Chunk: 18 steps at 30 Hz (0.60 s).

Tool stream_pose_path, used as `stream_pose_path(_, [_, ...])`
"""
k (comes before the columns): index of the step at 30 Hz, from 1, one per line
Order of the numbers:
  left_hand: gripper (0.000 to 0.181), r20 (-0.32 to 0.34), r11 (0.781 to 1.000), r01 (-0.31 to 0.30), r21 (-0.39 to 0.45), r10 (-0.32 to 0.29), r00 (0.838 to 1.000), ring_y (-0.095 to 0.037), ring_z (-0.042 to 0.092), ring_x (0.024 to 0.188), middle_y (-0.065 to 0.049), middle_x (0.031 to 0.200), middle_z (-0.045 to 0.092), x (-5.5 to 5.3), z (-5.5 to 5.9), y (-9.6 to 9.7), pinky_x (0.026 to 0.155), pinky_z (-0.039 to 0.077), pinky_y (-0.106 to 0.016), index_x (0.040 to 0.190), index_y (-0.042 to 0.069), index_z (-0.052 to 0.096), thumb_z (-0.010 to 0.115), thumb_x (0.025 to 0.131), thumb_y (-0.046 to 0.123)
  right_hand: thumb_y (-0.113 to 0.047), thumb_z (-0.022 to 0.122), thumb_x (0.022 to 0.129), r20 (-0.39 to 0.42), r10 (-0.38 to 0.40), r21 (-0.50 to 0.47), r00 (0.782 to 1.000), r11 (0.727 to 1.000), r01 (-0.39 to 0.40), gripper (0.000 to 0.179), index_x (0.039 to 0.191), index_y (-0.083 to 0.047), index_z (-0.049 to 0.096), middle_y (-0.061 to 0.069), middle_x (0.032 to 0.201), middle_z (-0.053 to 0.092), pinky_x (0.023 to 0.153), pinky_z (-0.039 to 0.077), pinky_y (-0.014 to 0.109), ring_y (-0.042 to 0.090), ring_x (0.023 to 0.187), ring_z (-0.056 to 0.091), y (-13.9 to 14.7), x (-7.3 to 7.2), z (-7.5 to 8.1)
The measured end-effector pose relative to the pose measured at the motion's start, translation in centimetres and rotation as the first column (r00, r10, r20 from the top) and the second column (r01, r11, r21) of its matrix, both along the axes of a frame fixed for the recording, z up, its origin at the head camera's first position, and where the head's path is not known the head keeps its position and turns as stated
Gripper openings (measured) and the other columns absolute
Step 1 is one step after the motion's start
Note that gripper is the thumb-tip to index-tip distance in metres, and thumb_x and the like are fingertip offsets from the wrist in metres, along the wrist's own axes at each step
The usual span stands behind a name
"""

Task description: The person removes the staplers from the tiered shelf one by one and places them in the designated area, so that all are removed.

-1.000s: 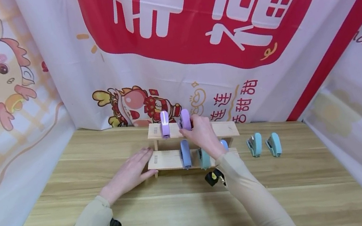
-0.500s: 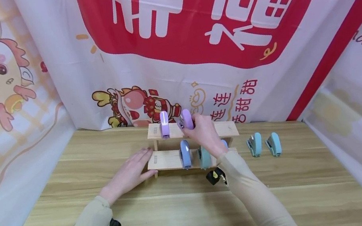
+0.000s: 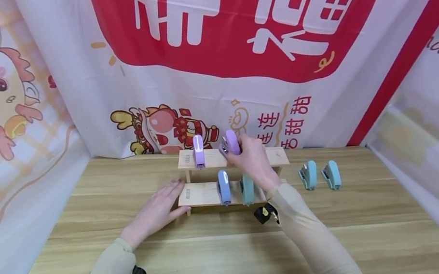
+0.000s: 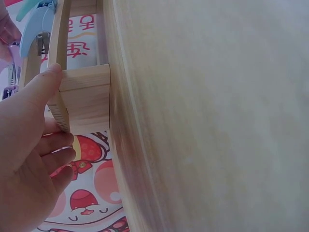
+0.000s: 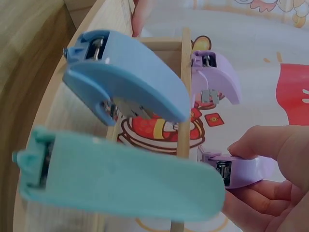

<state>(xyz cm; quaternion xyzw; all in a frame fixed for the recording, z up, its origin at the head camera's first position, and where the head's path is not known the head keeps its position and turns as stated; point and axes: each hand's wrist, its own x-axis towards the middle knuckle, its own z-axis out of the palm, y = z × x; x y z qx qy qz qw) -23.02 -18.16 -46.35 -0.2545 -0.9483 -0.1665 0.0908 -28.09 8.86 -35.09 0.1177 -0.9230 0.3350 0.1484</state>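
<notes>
My right hand (image 3: pixel 251 157) pinches a purple stapler (image 3: pixel 232 142) over the upper board of a two-tier wooden shelf (image 3: pixel 275 156). In the right wrist view, thumb and fingers close on both sides of that stapler (image 5: pixel 244 171). Another purple stapler (image 3: pixel 198 151) stands further left on the same board. On the lower board are a blue stapler (image 3: pixel 223 187) and a teal stapler (image 3: pixel 247 190), close under my right wrist. My left hand (image 3: pixel 157 211) holds the shelf's left end, thumb at the front edge (image 4: pixel 52 75) and fingers behind it.
Two teal staplers, one nearer (image 3: pixel 308 175) and one farther right (image 3: pixel 331 175), stand on the wooden table (image 3: pixel 207 266) right of the shelf. A printed cloth (image 3: pixel 86 82) hangs close behind the shelf, and more cloth encloses both sides.
My right hand has shifted right along the upper board with the purple stapler. The blue stapler at the lower board's right end is now hidden behind that hand. My left hand stays put.
</notes>
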Motion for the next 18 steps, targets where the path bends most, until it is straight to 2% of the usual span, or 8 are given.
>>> stream_pose_path(7, [0.077,0.034,1.000,-0.008,-0.001,0.008,0.999,-0.041,0.040,0.144,-0.025,0.154,0.040,-0.1,0.0,0.0,0.119,0.034,-0.057,0.149,-0.002,0.039,0.068,0.093,0.042,-0.032,0.076,0.086,-0.023,-0.040,0.006,0.999,0.999,0.040,0.032,0.091,-0.005,0.062,0.010,0.083,0.071,0.059,0.058,0.029,0.020,0.070,0.067,1.8,0.2,0.2])
stream_pose_path(11, [0.077,0.025,1.000,-0.004,-0.002,0.004,1.000,-0.041,0.040,0.143,-0.025,0.154,0.040,-0.1,-0.1,0.0,0.119,0.035,-0.057,0.149,-0.003,0.040,0.068,0.093,0.042,-0.035,0.077,0.085,-0.034,-0.063,0.006,0.997,0.998,0.063,0.034,0.091,-0.006,0.062,0.009,0.081,0.071,0.058,0.057,0.029,0.021,0.069,0.066,2.9,0.2,0.2])
stream_pose_path(18, [0.078,0.036,1.000,-0.007,-0.015,0.007,0.999,-0.041,0.039,0.144,-0.024,0.155,0.040,-0.2,-0.1,0.0,0.120,0.034,-0.057,0.149,-0.002,0.039,0.067,0.093,0.044,-0.034,0.077,0.085,0.025,-0.104,-0.024,0.994,0.994,0.105,0.034,0.095,-0.006,0.061,0.009,0.087,0.071,0.059,0.060,0.028,0.021,0.072,0.069,4.6,0.6,0.5])
